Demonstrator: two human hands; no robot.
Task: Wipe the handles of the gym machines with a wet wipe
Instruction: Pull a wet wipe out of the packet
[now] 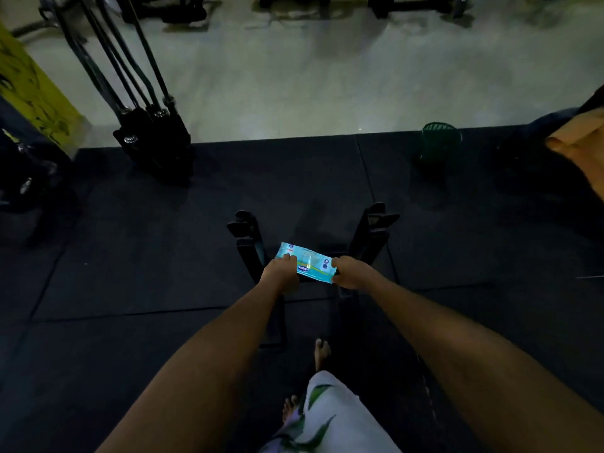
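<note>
A light blue pack of wet wipes (309,263) lies across a low black machine frame (369,237) in the middle of the view. My left hand (281,273) grips the pack's left end, fingers on top of it. My right hand (351,273) pinches its right end. Both arms reach straight forward and down. Two black upright posts of the frame stand left and right of the pack. No loose wipe is visible.
Black rubber mats (147,256) cover the near floor, pale floor beyond. A black stand with slanted bars (153,135) is at upper left, a green mesh bin (439,142) at upper right. Another person's hand (578,152) shows at the right edge. My bare feet (322,353) are below.
</note>
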